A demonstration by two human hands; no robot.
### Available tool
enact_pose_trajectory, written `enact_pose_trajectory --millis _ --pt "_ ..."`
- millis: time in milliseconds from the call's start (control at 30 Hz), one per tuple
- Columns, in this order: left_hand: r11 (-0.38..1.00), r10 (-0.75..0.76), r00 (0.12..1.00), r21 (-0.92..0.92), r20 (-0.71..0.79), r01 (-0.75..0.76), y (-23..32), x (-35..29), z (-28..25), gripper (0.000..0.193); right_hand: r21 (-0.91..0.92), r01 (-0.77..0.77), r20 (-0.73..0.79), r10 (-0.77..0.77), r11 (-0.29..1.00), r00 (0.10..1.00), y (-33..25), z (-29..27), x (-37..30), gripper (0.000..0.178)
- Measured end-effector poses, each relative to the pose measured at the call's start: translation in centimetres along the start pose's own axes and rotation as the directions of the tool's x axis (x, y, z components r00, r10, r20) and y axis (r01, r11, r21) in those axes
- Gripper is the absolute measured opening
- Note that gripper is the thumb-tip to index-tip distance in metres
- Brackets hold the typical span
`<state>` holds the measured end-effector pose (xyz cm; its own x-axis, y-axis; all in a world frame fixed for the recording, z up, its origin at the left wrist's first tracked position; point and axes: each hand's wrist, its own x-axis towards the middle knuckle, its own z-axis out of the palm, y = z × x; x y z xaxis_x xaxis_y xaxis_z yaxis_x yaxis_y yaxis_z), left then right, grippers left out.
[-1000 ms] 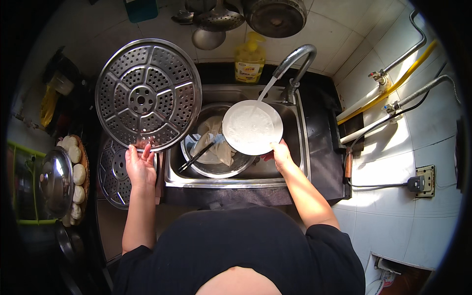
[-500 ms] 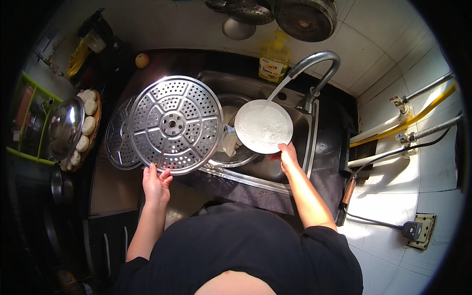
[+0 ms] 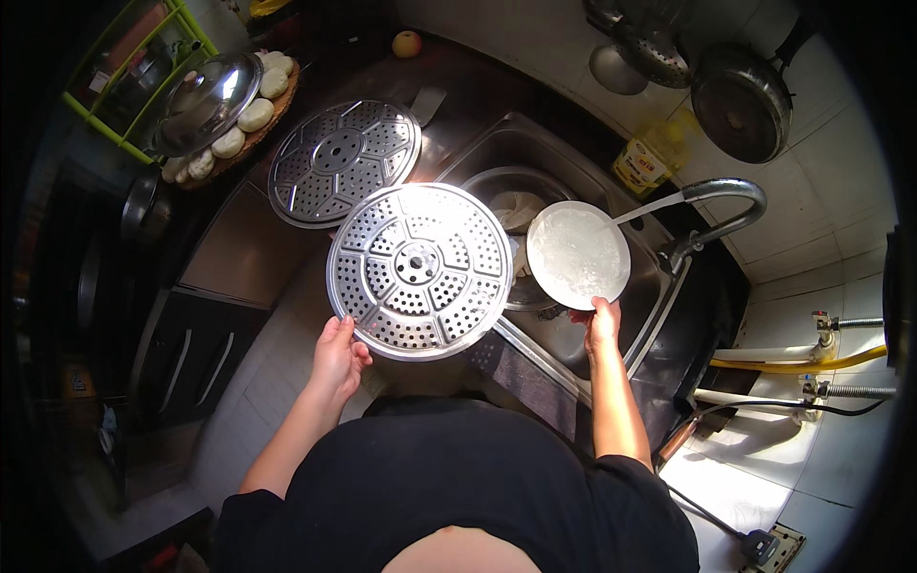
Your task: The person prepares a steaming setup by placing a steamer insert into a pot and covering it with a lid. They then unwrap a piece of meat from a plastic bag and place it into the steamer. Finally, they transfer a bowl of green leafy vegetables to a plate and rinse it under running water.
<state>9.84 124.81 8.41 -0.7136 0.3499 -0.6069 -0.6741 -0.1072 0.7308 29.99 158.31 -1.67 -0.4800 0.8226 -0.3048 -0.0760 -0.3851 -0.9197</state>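
Observation:
My left hand [image 3: 341, 355] pinches the lower-left rim of a round, perforated metal steamer rack [image 3: 430, 320], which is held up at the sink's left front side. A second steamer rack [image 3: 339, 153] lies on the counter behind it, its near edge partly covered. In my right hand [image 3: 602, 329] is a white bowl [image 3: 578, 253], gripped by its near rim. Water from the curved tap [image 3: 740, 188] runs into the bowl. Below, in the metal sink [image 3: 521, 134], sits a metal basin [image 3: 482, 181] with a pale cloth-like thing [image 3: 516, 210], partly hidden by the rack and bowl.
Behind the sink stands a yellow pump bottle [image 3: 650, 158]; a pan [image 3: 740, 105] and ladles hang on the wall. At the left, a metal lid [image 3: 208, 103] and several pale dough rounds [image 3: 255, 116] rest on a woven tray. An apple [image 3: 407, 44] lies at the back.
The view has turned, so the sink and tap appear further right. The held rack has shifted toward the sink's front, uncovering more of the second rack. Both hands keep their hold.

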Motion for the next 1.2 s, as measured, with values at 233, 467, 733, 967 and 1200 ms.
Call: enact_pose_trajectory --millis 233,467,733,967,1200 --pt "0.991 0.034 0.999 -0.126 -0.024 -0.037 1.5 -1.6 -6.1 0.013 -0.089 0.095 0.096 -0.086 0.991 0.992 -2.0 5.0 -3.1 0.035" --pt "0.948 0.155 0.975 -0.253 -0.162 -0.193 4.9 -6.6 -18.5 0.014 -0.300 0.144 0.265 -0.063 0.943 0.962 -3.6 15.6 -9.4 0.030" --pt "0.825 0.219 0.875 -0.396 -0.432 -0.402 6.5 -12.8 -38.5 0.012 -0.271 0.016 0.508 0.129 0.963 0.852 1.1 35.6 -17.6 0.030" --pt "0.668 0.297 0.733 -0.415 -0.611 -0.617 9.6 -16.5 -50.7 0.013 -0.249 -0.153 0.751 0.291 0.956 0.593 7.9 57.4 -22.8 0.025" --pt "0.520 0.347 0.583 -0.366 -0.735 -0.772 13.5 -18.5 -56.7 0.013 -0.402 0.001 0.844 0.370 0.916 0.390 10.9 77.9 -29.5 0.030"
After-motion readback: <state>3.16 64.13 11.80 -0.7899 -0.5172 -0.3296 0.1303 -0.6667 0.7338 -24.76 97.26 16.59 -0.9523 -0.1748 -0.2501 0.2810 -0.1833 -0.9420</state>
